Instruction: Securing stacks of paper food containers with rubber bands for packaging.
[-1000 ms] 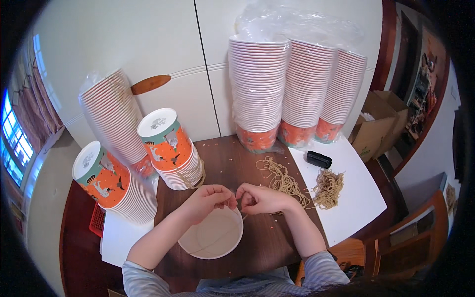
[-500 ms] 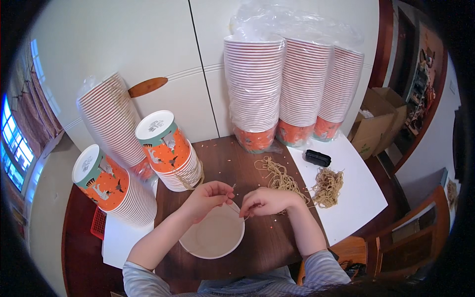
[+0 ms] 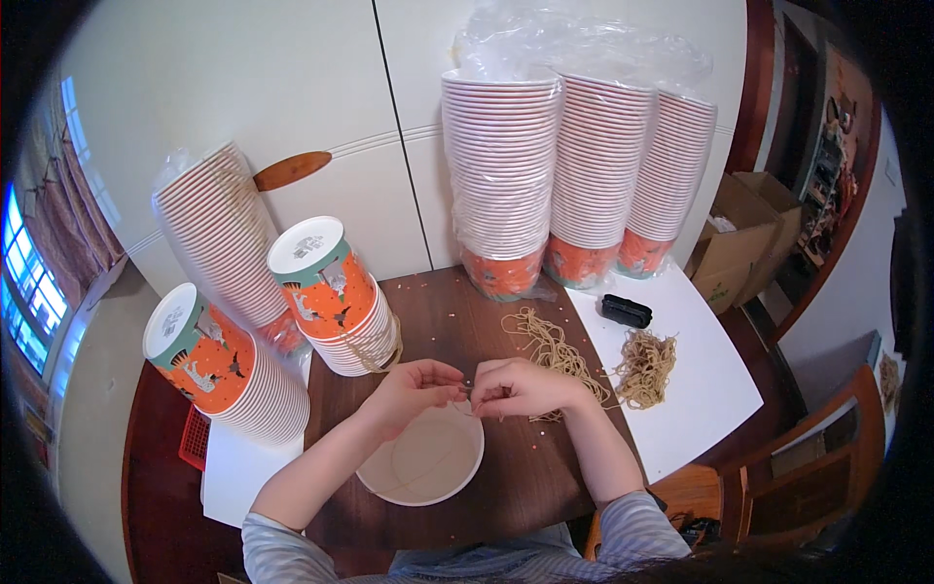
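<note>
Right hand (image 3: 525,387) nearer left (image 3: 413,397), string (image 3: 468,389) between

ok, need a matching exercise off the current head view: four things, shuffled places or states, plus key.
1. black object
2. red basket
3. tub
4. cardboard boxes

A. in the background, at right
B. mouth up, close to the left hand
C. next to a string pile
D. at left, partly hidden

Pairs: 1-C, 2-D, 3-B, 4-A

Bare hands (image 3: 413,397) close together, fingers (image 3: 441,371) bent, fingertips (image 3: 455,393) pinched, forearms (image 3: 319,461) slanting inward from below
</note>
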### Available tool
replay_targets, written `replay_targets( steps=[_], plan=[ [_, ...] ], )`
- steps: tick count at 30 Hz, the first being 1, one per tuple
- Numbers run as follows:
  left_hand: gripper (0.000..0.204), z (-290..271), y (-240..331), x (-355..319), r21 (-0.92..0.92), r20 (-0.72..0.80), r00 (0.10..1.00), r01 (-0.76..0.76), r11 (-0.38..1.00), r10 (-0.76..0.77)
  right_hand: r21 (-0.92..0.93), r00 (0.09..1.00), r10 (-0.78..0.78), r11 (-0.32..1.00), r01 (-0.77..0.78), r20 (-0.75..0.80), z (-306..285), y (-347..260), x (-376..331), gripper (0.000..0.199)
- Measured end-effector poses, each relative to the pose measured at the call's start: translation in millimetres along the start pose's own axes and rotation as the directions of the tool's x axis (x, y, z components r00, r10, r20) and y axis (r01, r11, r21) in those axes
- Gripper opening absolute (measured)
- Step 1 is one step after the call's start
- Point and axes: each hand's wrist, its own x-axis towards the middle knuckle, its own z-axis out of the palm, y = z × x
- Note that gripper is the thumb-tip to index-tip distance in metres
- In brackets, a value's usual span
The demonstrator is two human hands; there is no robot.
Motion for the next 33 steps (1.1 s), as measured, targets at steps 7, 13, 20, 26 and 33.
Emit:
replay_targets(
  steps=[7,13,20,26,33],
  plan=[
    [0.019,3.6,-4.2,0.8,0.018,0.016,0.998,-0.056,0.998,0.056,0.047,0.957,0.056,0.998,-0.045,-0.286,5.8,-7.4,5.1,0.009],
    [0.018,14.3,2.5,1.0,0.104,0.007,1.0,-0.028,0.994,0.027,-0.023,0.916,0.008,1.0,-0.019,-0.402,11.3,-4.1,7.7,0.01],
    [0.019,15.1,-2.0,0.1,0.043,0.079,0.997,-0.008,0.999,0.005,0.055,0.883,0.092,0.996,-0.075,-0.46,18.5,-3.2,12.5,0.01],
    [0.013,8.4,-11.9,4.1,0.04,0.06,0.998,0.007,0.999,-0.009,0.199,0.863,0.322,0.944,-0.263,-0.388,9.3,-16.5,8.8,0.011],
    [0.007,8.5,-5.2,0.8,-0.022,0.078,0.997,0.025,0.999,-0.023,-0.036,0.918,0.311,0.943,-0.329,-0.248,0.0,-21.6,0.1,0.012]
  ],
)
